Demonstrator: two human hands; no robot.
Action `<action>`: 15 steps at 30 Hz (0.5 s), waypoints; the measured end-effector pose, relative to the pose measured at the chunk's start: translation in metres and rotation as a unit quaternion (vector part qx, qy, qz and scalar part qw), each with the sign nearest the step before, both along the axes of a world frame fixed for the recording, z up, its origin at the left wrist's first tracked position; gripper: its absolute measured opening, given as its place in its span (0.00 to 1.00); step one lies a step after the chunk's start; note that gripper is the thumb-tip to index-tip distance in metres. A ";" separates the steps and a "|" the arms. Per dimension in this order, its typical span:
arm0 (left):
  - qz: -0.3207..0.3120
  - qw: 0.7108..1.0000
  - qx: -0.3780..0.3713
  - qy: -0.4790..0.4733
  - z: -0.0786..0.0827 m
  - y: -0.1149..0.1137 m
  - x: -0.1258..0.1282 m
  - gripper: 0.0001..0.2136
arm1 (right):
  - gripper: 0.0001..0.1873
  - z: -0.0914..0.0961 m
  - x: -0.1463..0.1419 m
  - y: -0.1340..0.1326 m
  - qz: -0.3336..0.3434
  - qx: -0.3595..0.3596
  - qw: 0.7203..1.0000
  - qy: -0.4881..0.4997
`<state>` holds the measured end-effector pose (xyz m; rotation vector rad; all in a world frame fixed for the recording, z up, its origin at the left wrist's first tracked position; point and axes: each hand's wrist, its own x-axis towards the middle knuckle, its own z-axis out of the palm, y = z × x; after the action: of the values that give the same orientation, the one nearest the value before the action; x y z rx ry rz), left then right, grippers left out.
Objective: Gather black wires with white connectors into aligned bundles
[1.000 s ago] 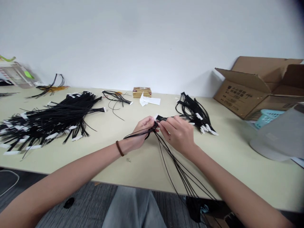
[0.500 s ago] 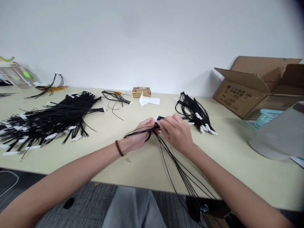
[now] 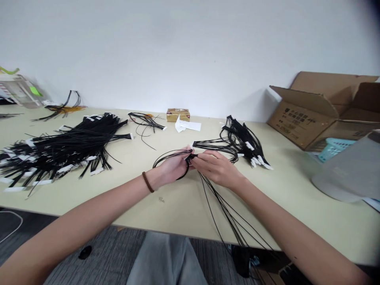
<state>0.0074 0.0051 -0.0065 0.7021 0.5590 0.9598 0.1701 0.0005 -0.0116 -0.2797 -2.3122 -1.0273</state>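
Note:
My left hand [image 3: 173, 166] and my right hand [image 3: 215, 166] meet at the middle of the table, both pinched closed on a bundle of thin black wires [image 3: 225, 209]. The wires loop over my left hand and trail down past the table's front edge. One end with a small white connector [image 3: 194, 144] stretches up and right from my fingers toward a small heap of black wire harnesses [image 3: 243, 140] lying just beyond my right hand.
A large pile of black wires with white connectors [image 3: 59, 148] covers the left of the table [image 3: 178, 206]. A small gold box [image 3: 178, 114] and white paper [image 3: 187, 126] lie at the back. An open cardboard box [image 3: 323, 107], a teal basket [image 3: 334, 146] and a grey sheet [image 3: 350, 170] are at right.
Both hands have lowered toward the table. The wire end with the white connector has slid out longer beyond my fingers, and the loop over my left hand has grown wider.

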 end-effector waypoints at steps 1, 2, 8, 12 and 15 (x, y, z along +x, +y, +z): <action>-0.004 1.000 0.004 0.000 0.000 0.000 0.000 0.06 | 0.08 0.000 0.000 0.000 0.001 0.005 1.000 -0.005; -0.006 1.000 0.006 0.001 0.000 -0.001 0.001 0.06 | 0.08 0.001 0.000 0.000 0.002 0.011 1.000 -0.010; -0.001 1.000 0.004 -0.002 -0.001 -0.001 0.002 0.09 | 0.11 -0.001 0.002 0.003 -0.008 -0.003 1.000 -0.014; -0.001 1.000 -0.008 -0.016 -0.002 0.002 0.002 0.08 | 0.10 -0.006 -0.001 0.000 0.028 -0.157 0.984 0.085; 0.010 1.000 -0.010 -0.016 -0.001 0.004 0.000 0.06 | 0.10 -0.001 -0.009 -0.010 0.047 -0.342 0.910 0.230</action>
<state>0.0072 0.0093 -0.0078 0.6643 0.5478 0.9805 0.1616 -0.0092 -0.0129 -0.6037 -2.1250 -0.0405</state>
